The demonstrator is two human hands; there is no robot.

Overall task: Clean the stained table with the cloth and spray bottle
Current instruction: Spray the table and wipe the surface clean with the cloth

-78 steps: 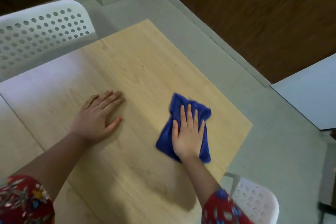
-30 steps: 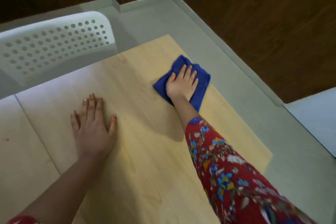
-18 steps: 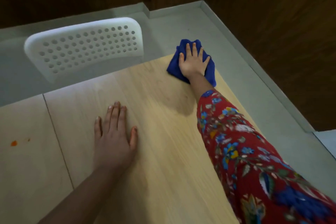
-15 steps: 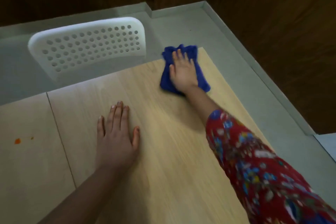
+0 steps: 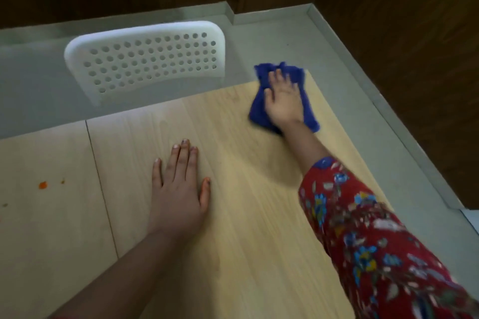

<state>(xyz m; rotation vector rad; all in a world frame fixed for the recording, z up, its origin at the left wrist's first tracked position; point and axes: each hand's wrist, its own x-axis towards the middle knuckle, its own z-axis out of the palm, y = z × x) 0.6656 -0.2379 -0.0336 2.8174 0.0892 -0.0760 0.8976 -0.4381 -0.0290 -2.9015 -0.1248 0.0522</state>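
Blue cloth (image 5: 309,111) is pressed down at the far right corner of the table (image 5: 246,215), pinned under the right hand (image 5: 283,101). The fingers are laid out straight over the fabric with nothing curled round it. Whether they lie close or spread cannot be told through the blur. A flat palm is used, it is judged, so that pressure is spread across the whole pad.

The left hand (image 5: 178,189) is planted palm down at mid-table, fingers straight and side by side, thumb set apart. It is probably placed as a brace, so that weight can be leaned into the long reach of the arm in the red flowered sleeve (image 5: 363,241).

The cloth is seen as soft and fuzzy, bunched into folds at its far edge. The tabletop is pale wood grain, smooth, with a faint sheen, and is split by a thin dark seam (image 5: 101,184). On the panel left of that seam an orange spot (image 5: 42,185) and smaller specks are left unwiped, well apart from the cloth. A white plastic chair (image 5: 145,59), its rounded back punched with holes, is tucked against the far edge. No spray bottle is shown.
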